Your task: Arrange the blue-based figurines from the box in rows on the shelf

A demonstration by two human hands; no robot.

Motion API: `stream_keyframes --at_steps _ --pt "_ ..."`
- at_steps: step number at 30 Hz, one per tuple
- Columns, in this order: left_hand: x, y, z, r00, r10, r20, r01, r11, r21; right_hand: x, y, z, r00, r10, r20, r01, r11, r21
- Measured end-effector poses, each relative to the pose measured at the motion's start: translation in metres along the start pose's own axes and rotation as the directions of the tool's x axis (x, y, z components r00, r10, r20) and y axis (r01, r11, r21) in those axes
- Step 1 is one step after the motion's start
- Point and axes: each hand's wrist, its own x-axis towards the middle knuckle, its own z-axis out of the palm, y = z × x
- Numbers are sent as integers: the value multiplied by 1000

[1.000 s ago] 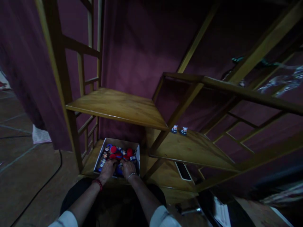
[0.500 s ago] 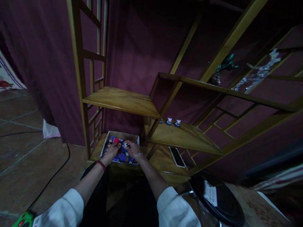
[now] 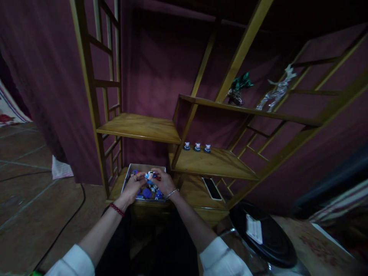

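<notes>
A shallow white box (image 3: 125,183) on the lowest shelf holds several small blue, purple and white pieces. Above it, my left hand (image 3: 133,188) and my right hand (image 3: 163,183) meet at a small white and blue figurine (image 3: 150,175), with the fingers of both closed round it. Something red shows beside the figurine, by my right fingers. Three small figurines stand in a row on the middle shelf, the nearest to the box being the left one (image 3: 186,146).
A phone (image 3: 212,188) lies on the lowest shelf, right of the box. The upper shelf bears a green plant-like ornament (image 3: 240,88) and a clear, shiny ornament (image 3: 277,90). A black round seat (image 3: 266,234) stands at the lower right. A cable (image 3: 67,220) crosses the floor.
Both hands have come together and lifted slightly, now with the figurine between them. The red round piece at my left fingers no longer shows there. The view has shifted to the right.
</notes>
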Motion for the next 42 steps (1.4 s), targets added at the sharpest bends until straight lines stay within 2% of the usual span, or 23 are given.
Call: stream_keyframes --at_steps 6,12,15,19,26,36,39,42 --pt "-20 19 19 996 32 88 -22 993 -115 -14 -17 -20 993 -79 -88 88 991 102" --pt "-33 28 41 988 31 149 -13 992 -125 -28 -31 -43 991 -35 -128 67 965 252" --pt "-37 28 53 980 35 198 -13 994 -108 -36 -31 -56 990 -20 -141 57 962 267" --pt "-43 24 73 959 48 279 -32 998 -61 -45 -29 -74 981 2 -194 52 961 271" --pt "-40 15 111 947 131 294 -147 988 35 -56 -24 -104 959 31 -282 68 940 333" --pt "-32 8 158 951 90 297 -116 991 73 -68 -2 -145 937 21 -348 52 979 198" --pt "-24 2 172 947 81 311 -122 986 114 -70 6 -160 945 21 -326 40 983 179" --pt "-17 -7 186 938 95 333 -154 976 156 -72 12 -174 960 61 -275 8 970 244"
